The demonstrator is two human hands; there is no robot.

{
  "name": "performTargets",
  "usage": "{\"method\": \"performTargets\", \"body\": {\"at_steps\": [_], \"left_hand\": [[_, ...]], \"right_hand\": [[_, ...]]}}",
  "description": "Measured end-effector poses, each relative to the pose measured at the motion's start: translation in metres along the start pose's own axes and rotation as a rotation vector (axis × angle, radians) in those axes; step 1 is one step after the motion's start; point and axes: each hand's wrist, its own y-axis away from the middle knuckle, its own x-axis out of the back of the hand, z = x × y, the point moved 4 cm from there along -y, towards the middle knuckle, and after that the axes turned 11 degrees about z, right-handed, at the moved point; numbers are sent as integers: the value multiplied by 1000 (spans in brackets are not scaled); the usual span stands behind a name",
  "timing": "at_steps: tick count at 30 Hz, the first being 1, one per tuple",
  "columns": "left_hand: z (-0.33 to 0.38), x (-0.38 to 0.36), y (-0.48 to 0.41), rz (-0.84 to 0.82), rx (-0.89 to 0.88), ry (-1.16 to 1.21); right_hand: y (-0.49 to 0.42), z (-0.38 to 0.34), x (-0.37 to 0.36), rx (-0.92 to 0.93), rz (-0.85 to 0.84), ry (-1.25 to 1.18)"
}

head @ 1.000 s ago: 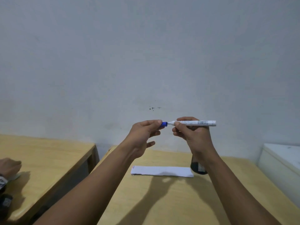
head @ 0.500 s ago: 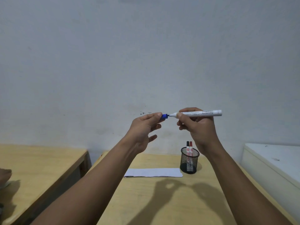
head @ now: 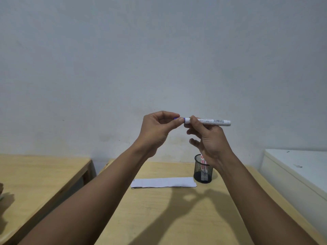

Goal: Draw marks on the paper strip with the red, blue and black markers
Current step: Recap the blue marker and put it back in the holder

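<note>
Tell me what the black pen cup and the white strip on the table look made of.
The black mesh pen cup looks like metal wire mesh with a matte finish: the markers inside show through its wall. The white paper strip looks like thin matte paper, lying flat with faint fold creases. The light wooden table under them shows pale grain, wood or laminate.

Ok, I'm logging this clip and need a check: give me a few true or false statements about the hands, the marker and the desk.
1. The right hand holds the blue marker by its barrel. True.
2. The left hand rests on the paper strip. False: it pinches the marker's blue cap end in the air.
3. The mesh pen cup lies tipped over. False: it stands upright beside the strip.
4. The strip lies flat on the table. True.
</note>
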Motion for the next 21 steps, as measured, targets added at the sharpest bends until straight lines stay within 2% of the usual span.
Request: {"method": "performTargets", "body": {"at_steps": [3,6,8,11,14,17,21], "left_hand": [[4,2,-11,19,-84,-83],[4,1,-28,52,-139,-139],[-3,-8,-36,32,-186,-254],[-22,-34,-44,-43,-249,-412],[-44,-60,-55,-90,-237,-394],[-76,-81,-69,-94,-205,-405],[-140,-104,-84,-112,-148,-729]], "right_hand": [[-10,17,11,-74,154,-42],[-17,23,31,131,374,183],[-22,24,36,320,351,415],[-36,29,34,458,195,658],[-59,35,47,461,163,710],[-83,42,72,424,242,740],[-114,60,102,322,277,664]]}}
